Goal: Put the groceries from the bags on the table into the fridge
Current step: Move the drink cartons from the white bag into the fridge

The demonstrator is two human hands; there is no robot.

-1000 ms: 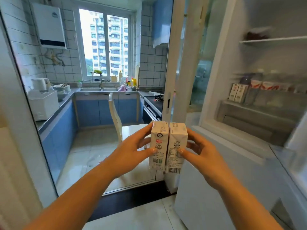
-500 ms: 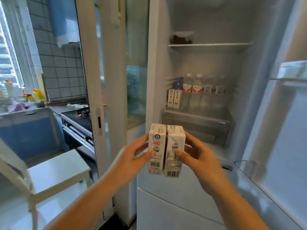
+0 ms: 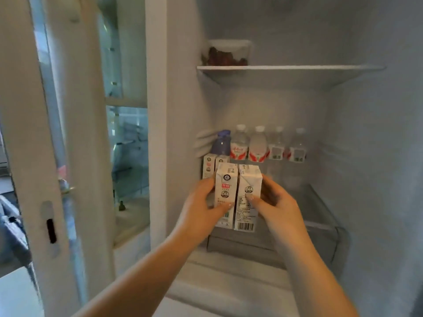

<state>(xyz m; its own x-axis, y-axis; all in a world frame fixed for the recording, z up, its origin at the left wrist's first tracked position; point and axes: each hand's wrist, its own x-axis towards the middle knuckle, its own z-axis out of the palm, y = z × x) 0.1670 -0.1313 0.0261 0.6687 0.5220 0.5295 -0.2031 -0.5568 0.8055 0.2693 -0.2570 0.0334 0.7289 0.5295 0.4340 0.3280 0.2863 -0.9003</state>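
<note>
- I have two small white cartons pressed side by side: the left carton point(image 3: 225, 193) and the right carton point(image 3: 249, 197), both upright and touching, held in the air in front of the open fridge point(image 3: 366, 133).
- My left hand point(image 3: 201, 209) grips the left carton, thumb across its printed face and fingers behind; my right hand point(image 3: 278, 202) grips the right carton the same way. Neither hand is free.
- The pair sits at the mouth of the fridge, level with the lower shelf point(image 3: 320, 211) but not yet set down on it, as far as I can judge.
- Just behind them, at the left of that shelf, two matching cartons point(image 3: 214, 167) already stand, so I take it part of the unloading is done.
- Behind those is a blue-capped bottle point(image 3: 221, 143), and a row of water bottles point(image 3: 267, 145) with red and white labels runs along the back.
- The upper shelf point(image 3: 290, 67) carries one clear container point(image 3: 226, 53) with something dark inside.
- There looks to be room on the lower shelf in front of the bottles, to the right of the standing cartons.
- The bags and the surface they sit on are out of view, so I cannot tell how many groceries remain. My estimate: these two cartons need placing, then more trips if anything is left.
</note>
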